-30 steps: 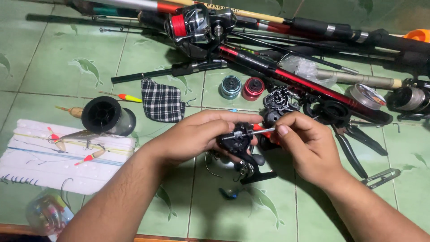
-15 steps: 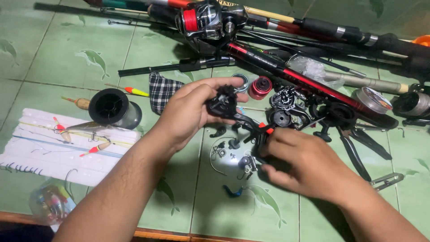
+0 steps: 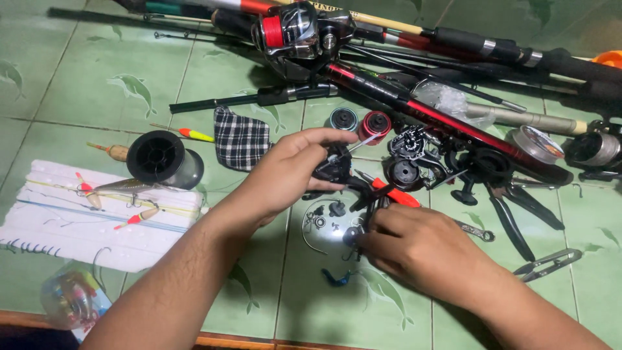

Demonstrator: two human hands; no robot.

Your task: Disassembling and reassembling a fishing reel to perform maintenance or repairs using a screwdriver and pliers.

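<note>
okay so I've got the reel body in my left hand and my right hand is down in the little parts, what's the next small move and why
Probably pinch one small part from the clear dish with the right hand and bring it up to the black reel body. The left hand holds that body raised above the tiles, while the right fingertips rest among the loose parts.

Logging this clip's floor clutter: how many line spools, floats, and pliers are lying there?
Line spools: 4, black, grey, red, clear
Floats: 2, yellow-orange, wooden
Pliers: 1
Total: 7
</note>
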